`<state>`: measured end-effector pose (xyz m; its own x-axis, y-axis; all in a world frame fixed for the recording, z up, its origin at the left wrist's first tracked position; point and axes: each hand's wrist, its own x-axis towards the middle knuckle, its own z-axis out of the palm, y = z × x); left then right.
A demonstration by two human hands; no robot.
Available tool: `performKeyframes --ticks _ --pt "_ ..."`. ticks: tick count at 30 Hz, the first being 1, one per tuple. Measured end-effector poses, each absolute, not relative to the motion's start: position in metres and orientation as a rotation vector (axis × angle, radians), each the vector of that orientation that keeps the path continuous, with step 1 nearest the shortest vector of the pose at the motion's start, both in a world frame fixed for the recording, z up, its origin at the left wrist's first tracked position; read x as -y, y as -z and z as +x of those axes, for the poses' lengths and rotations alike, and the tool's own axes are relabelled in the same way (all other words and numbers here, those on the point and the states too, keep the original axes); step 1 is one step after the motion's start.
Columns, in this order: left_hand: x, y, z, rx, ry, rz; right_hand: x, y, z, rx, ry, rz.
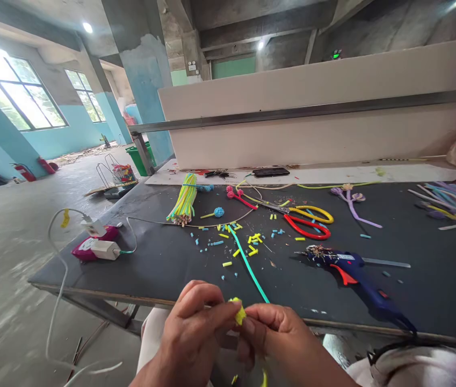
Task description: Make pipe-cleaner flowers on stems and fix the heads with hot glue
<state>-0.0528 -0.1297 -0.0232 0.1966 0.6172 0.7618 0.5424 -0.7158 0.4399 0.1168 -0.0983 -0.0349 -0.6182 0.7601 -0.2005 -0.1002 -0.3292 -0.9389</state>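
My left hand (195,328) and my right hand (280,336) meet at the bottom centre, just in front of the table's near edge. Both pinch a small yellow knotted cord piece (239,313) between thumbs and fingertips. A green cord (247,266) runs from the hands up across the dark table top (163,258). Short yellow and blue cut bits (252,239) lie scattered beyond the hands.
A blue glue gun (352,271) lies to the right, red and yellow scissors (306,220) behind it. A bundle of yellow-green sticks (185,201) stands at centre left. A power strip with plugs (99,244) sits at the left corner. Coloured cords (453,201) lie at far right.
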Motion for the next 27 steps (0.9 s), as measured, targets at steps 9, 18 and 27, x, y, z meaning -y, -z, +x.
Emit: performKeyframes --ticks 9,18,27 --pt "0.139 0.055 -0.047 -1.169 -1.504 1.682 0.101 0.04 0.117 1.077 -2.139 -0.609" --pt "0.137 0.036 -0.035 -1.03 -1.216 1.53 0.1 0.042 0.116 1.151 -2.09 -0.692" --pt "0.141 0.043 -0.027 -1.112 -1.315 1.407 0.104 0.041 0.118 1.414 -1.832 -0.765"
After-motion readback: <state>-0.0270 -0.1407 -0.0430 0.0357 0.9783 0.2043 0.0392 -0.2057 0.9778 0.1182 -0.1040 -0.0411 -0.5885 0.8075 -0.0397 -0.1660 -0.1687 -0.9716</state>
